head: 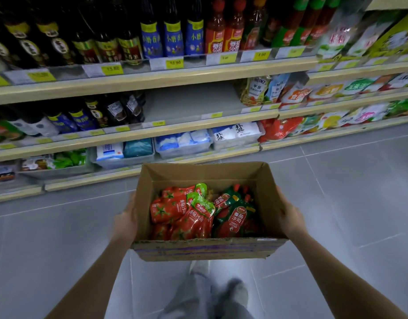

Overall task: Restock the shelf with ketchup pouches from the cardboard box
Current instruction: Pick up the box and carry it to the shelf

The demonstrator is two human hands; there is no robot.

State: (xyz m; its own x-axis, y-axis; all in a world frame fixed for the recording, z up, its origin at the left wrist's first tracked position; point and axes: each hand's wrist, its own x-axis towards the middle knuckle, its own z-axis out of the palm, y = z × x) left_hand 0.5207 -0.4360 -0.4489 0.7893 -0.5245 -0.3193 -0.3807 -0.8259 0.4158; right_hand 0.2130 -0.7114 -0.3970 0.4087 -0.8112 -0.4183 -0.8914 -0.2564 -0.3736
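I hold an open cardboard box (203, 248) in front of me, above the floor. My left hand (126, 221) grips its left wall and my right hand (290, 218) grips its right wall. Inside lie several ketchup pouches: red ones with green tops (182, 212) on the left, darker green-and-red ones (237, 215) on the right. On the second shelf (198, 122) a bare gap (189, 102) opens between dark bottles and Heinz pouches (258, 89).
The top shelf carries dark sauce bottles (106, 38) and red bottles (223, 31). Trays of white salt bags (232, 134) fill the lower shelf. Grey tiled floor (347, 192) runs along the shelving. My legs (212, 293) show below the box.
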